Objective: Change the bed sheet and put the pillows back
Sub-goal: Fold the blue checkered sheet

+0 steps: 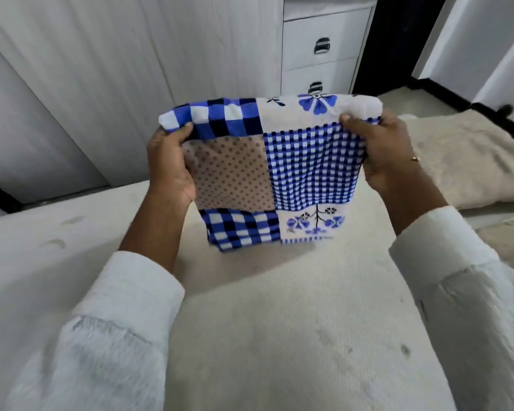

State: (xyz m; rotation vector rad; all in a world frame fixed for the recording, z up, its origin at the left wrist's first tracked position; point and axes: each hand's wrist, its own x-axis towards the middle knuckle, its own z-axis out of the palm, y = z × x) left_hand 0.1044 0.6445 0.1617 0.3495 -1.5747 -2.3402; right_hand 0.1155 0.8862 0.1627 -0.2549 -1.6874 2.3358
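A: Status on the hands?

B: Both up over the bare mattress (279,336). Left hand (168,164) grips the left edge of the folded sheet (279,173), thumb curled over the top corner. Right hand (380,152) grips the right edge the same way, thumb on the front face. Sheet is a folded blue-and-white patchwork: checks, dots, flowers. Held clear of the mattress, lower end hanging free.

A: Surroundings?

B: White drawer unit (324,46) straight behind the sheet, two metal handles, the lower one partly hidden by the sheet's top fold. White panelled doors (116,84) to the left of it. Beige pillow (469,161) on the mattress at right, just past the right hand. Dark gap beside the drawers, white wall beyond.

A: Anything blocking?

B: Sheet hides the mattress strip behind it. White sleeves (125,321) cover the lower corners of the view. Thin bracelet (414,158) on the right wrist.
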